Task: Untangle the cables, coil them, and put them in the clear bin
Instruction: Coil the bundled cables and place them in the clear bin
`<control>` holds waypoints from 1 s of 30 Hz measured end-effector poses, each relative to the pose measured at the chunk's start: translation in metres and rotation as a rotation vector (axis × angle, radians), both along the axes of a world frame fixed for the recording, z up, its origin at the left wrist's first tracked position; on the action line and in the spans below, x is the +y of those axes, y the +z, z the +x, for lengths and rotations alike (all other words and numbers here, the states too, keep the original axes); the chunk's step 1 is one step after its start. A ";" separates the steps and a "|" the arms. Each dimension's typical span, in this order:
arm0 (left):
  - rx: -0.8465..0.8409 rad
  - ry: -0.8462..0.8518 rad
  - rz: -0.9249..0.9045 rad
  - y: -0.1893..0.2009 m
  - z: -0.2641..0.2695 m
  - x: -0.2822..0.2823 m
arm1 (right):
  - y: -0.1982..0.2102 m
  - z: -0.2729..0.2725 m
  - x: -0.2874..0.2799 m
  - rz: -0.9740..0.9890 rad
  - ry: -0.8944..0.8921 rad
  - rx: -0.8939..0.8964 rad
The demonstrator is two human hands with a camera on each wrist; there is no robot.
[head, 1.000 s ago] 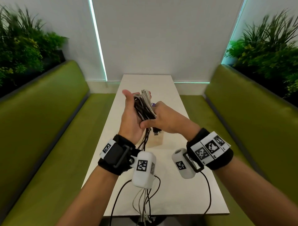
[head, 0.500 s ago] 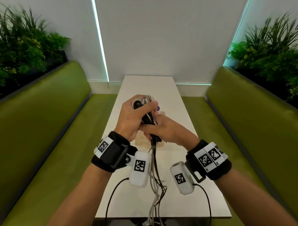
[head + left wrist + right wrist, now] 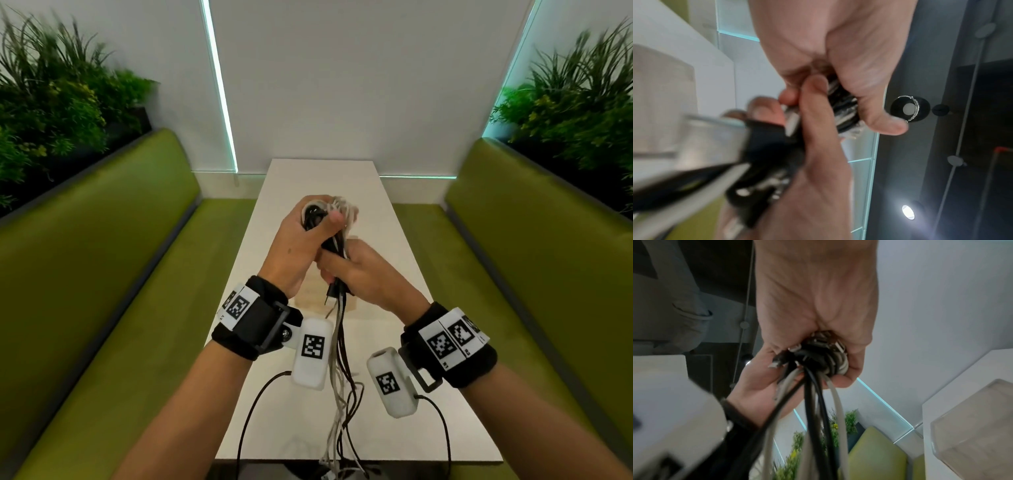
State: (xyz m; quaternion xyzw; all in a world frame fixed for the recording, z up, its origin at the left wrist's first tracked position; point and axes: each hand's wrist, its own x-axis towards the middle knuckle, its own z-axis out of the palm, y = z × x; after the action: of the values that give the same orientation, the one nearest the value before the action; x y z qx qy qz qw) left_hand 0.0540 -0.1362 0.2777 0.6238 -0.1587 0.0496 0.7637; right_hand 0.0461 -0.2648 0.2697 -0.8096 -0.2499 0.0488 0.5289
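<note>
Both hands clenched on 1 bundle of black and white cables (image 3: 330,236) above the table (image 3: 383,431), left hand (image 3: 301,246) wrapping the top, right hand (image 3: 363,274) gripping lower, loose ends dangling past the edge, clear bin (image 3: 970,431) just beneath.

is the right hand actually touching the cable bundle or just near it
Touching. In the right wrist view the right hand is curled round the cable bundle, with strands trailing out below the fingers.
</note>
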 end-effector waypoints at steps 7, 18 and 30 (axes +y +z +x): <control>0.042 -0.179 0.255 -0.038 -0.009 -0.008 | 0.019 0.020 -0.014 0.477 -0.170 0.118; 0.144 -0.276 0.043 -0.047 -0.023 -0.020 | 0.047 0.032 -0.025 0.895 -0.238 0.128; 0.153 -0.271 -0.048 -0.039 -0.014 0.008 | 0.081 0.028 -0.068 -0.117 -0.091 -0.214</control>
State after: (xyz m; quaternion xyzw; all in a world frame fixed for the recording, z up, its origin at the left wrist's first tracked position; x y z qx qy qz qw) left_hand 0.0397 -0.1279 0.2388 0.5800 -0.1815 -0.0980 0.7880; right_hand 0.0739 -0.3325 0.3507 -0.8502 -0.2646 -0.0473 0.4527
